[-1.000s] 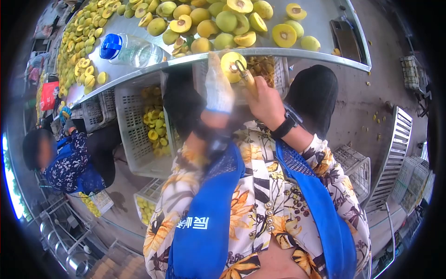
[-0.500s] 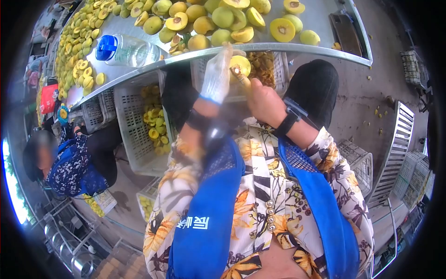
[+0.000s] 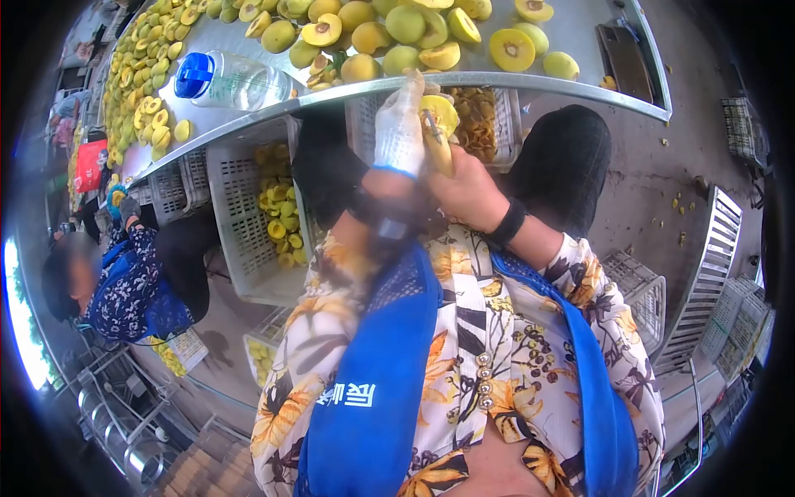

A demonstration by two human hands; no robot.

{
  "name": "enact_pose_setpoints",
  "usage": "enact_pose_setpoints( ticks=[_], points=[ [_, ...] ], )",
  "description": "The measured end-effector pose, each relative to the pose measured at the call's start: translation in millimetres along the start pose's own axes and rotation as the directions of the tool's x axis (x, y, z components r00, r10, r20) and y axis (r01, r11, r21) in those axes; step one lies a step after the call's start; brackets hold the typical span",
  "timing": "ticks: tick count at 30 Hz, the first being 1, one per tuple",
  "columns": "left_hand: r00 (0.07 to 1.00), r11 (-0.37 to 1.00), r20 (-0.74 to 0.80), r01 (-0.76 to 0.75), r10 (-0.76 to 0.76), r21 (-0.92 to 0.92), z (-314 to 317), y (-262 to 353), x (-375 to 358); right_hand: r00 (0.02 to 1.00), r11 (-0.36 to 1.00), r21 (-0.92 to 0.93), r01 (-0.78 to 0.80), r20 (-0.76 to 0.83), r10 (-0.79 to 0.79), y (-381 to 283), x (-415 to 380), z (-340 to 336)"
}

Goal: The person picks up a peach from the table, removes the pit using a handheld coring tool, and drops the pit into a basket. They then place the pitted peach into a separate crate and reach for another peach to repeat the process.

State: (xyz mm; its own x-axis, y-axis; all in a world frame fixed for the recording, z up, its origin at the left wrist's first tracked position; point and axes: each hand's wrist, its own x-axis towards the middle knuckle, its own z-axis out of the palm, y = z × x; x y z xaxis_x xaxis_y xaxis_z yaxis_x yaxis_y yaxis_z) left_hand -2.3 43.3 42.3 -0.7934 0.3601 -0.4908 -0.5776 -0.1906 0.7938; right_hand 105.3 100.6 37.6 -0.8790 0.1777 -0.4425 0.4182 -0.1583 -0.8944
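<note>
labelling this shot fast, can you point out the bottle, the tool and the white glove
bottle [image 3: 240,81]: head view, on its clear body
tool [image 3: 440,156]: head view, on its handle
white glove [image 3: 400,139]: head view, on the back of the glove

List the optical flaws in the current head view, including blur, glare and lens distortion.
Head view: wide-lens curvature bows the table edge, with black vignetting around the corners; a smeared patch blurs the left wrist, while the right hand looks clearer; a strip at far left is blown out white; highlights show on the clear bottle.
</note>
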Motion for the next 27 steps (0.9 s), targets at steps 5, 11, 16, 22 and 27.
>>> enact_pose_setpoints(
  ticks=[5,11,16,22,27],
  points=[
    [0.994,0.992,0.050,-0.096,0.092,0.077,-1,-1,1,0.949,0.888,0.362,-0.284,0.239,0.205,-6,-1,-5],
    [0.995,0.988,0.078,-0.067,0.056,0.141,-6,-8,10,0.930,0.843,0.437,-0.313,0.319,0.181,-4,0,-8],
    [0.992,0.957,0.104,-0.091,0.064,0.277,-15,-10,16,0.911,0.803,0.478,-0.355,0.370,0.182,-6,1,-10],
    [0.990,0.961,0.010,-0.142,0.143,0.238,-14,-12,13,0.895,0.841,0.401,-0.363,0.403,0.194,-1,5,-9],
    [0.996,0.975,0.037,-0.083,0.077,0.207,-22,-11,16,0.877,0.807,0.456,-0.374,0.457,0.149,6,10,-11]
  ],
)
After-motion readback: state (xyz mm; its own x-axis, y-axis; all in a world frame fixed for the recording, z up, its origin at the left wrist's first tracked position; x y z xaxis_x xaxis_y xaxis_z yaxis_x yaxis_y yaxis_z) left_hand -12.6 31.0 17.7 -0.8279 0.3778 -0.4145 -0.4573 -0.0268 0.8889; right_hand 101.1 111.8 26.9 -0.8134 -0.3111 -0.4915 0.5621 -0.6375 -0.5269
